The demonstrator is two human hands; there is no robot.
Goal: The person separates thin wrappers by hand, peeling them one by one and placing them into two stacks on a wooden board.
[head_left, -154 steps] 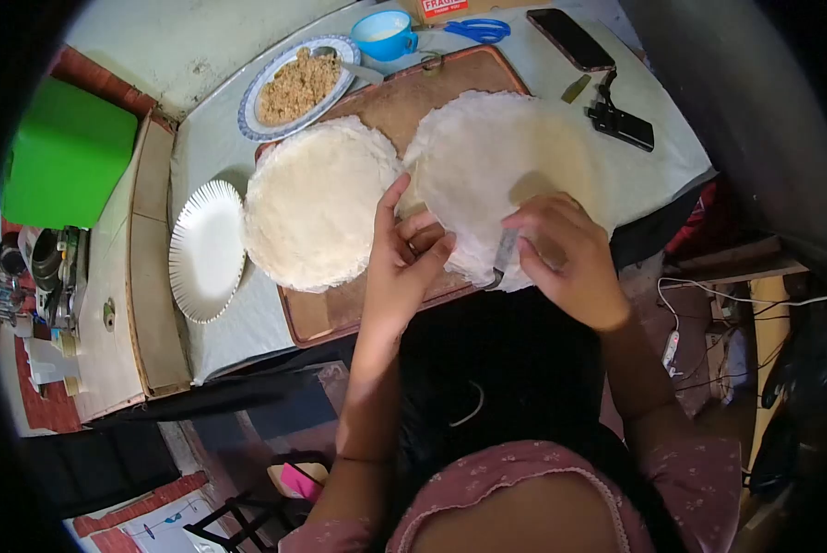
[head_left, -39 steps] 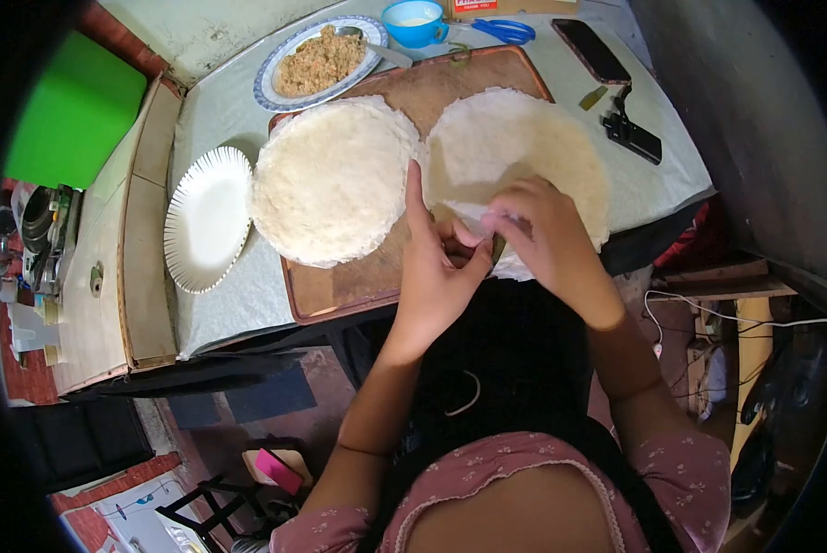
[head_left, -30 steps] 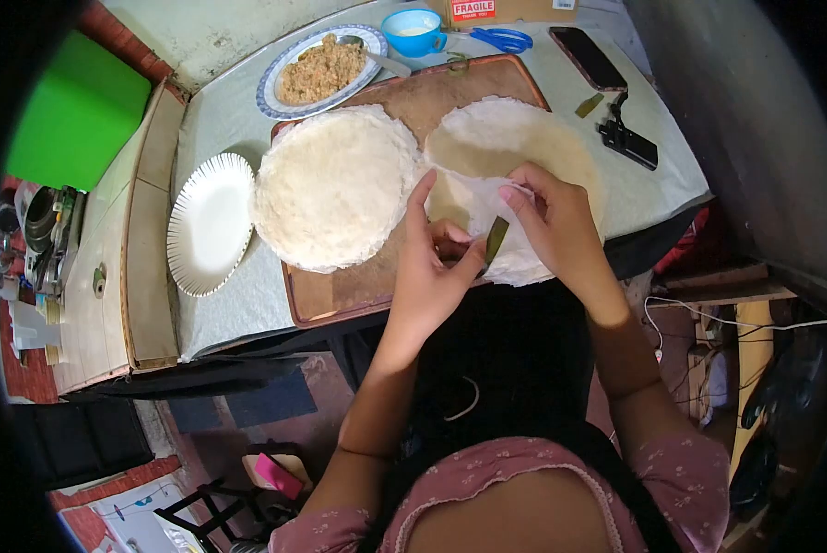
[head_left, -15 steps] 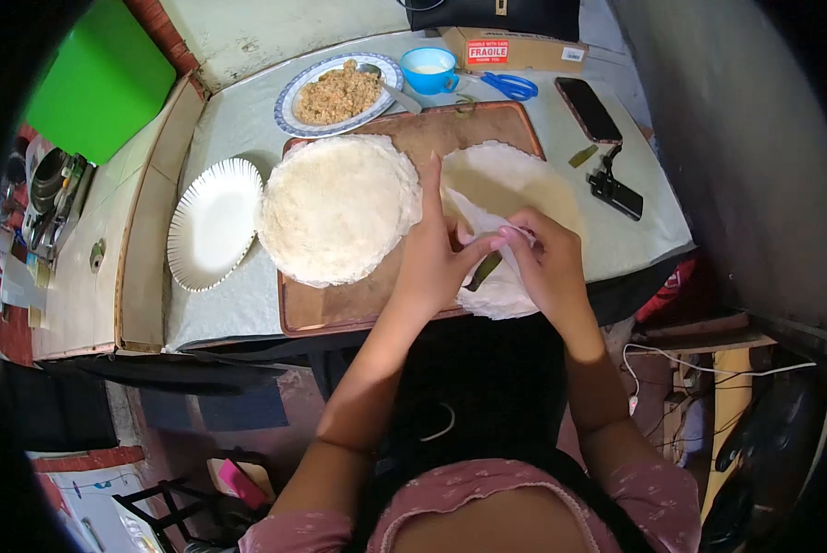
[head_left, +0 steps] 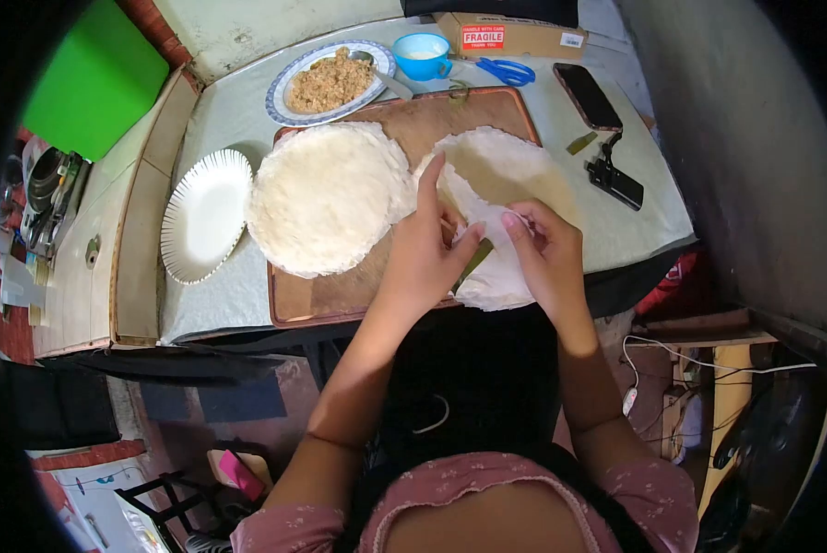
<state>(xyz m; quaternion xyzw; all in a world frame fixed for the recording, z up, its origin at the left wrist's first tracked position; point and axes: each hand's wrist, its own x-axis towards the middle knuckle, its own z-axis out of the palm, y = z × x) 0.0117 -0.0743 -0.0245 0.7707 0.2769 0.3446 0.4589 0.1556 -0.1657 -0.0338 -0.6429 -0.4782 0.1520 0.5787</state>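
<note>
A thin white wrapper sheet (head_left: 498, 232) is lifted at its edge between my hands, above another round sheet (head_left: 496, 152) on the right of the brown board (head_left: 307, 302). My left hand (head_left: 429, 253) pinches the sheet's left part, its index finger pointing up. My right hand (head_left: 550, 253) grips the right part between thumb and fingers. A green strip (head_left: 473, 262), perhaps a pepper, shows beneath the lifted sheet beside my left thumb. To the left, a stack of round white wrappers (head_left: 329, 198) lies on the board.
Behind the board are a plate of minced filling (head_left: 330, 85) with a spoon, a blue cup (head_left: 421, 57), blue scissors (head_left: 506, 72) and a cardboard box (head_left: 524, 35). A white paper plate (head_left: 207, 217) stands left; a phone (head_left: 587, 96) and black device (head_left: 615, 184) lie right.
My hands have spread slightly apart, and the lifted sheet between them is opened wider. The whole view has shifted a little, with the table's objects slightly higher and further left.
</note>
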